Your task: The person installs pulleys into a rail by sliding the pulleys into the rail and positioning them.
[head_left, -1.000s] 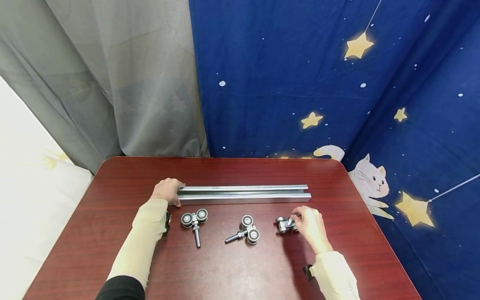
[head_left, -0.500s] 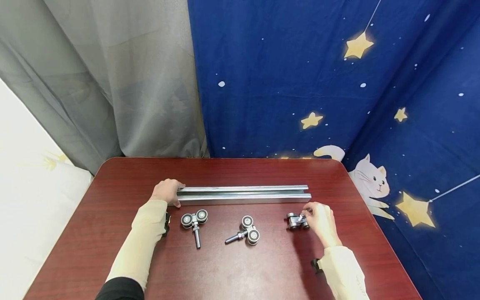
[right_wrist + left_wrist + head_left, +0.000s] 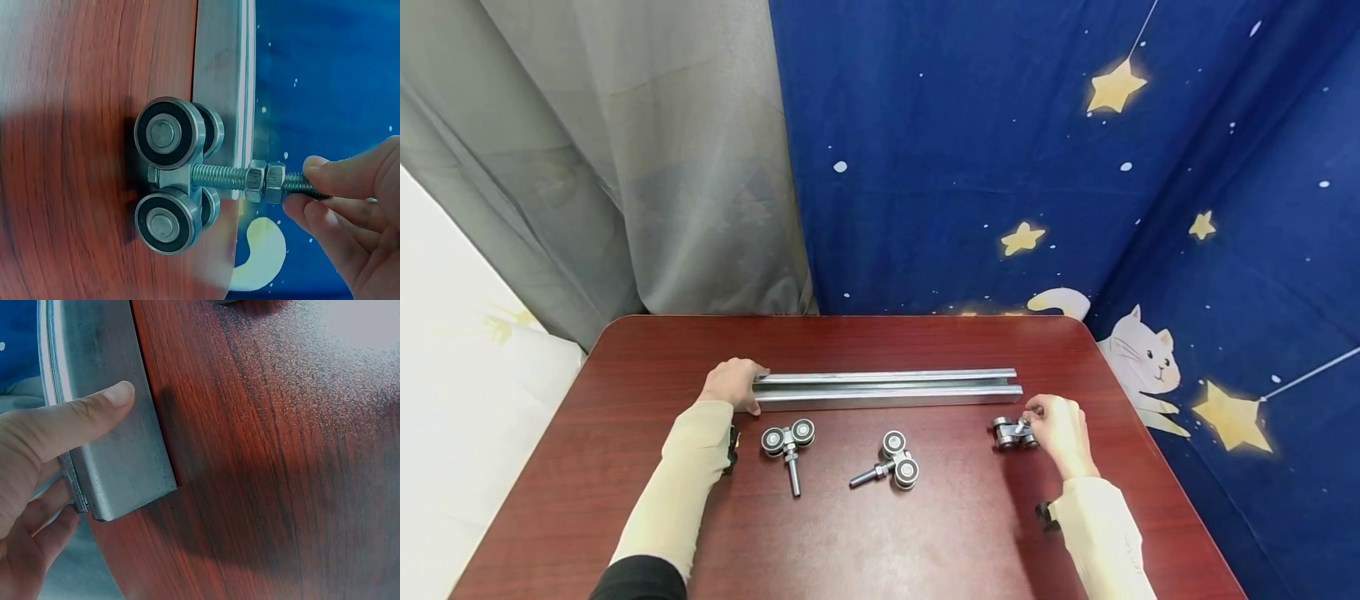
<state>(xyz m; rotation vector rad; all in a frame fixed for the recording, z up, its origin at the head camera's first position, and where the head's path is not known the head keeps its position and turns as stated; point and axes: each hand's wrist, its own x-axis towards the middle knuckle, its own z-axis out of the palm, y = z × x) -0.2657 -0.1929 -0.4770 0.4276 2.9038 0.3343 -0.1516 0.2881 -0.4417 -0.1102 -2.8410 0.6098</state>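
Note:
A slotted metal rail lies across the table with its slot facing up. My left hand grips its left end; in the left wrist view the thumb presses the rail's side wall while other fingers reach round the far side. With thumb and fingertips, my right hand pinches the threaded bolt of a roller trolley, just in front of the rail's right end. In the right wrist view this trolley has black-faced wheels in pairs, and two nuts sit on its bolt.
Two more roller trolleys lie on the table in front of the rail: one at left with its bolt toward me, one at centre with its bolt pointing left. Behind the reddish-brown table hang a grey curtain and a blue one.
My right hand has moved right and a little away from me, carrying the roller trolley toward the rail's right end. The left hand still holds the rail, which stays in place.

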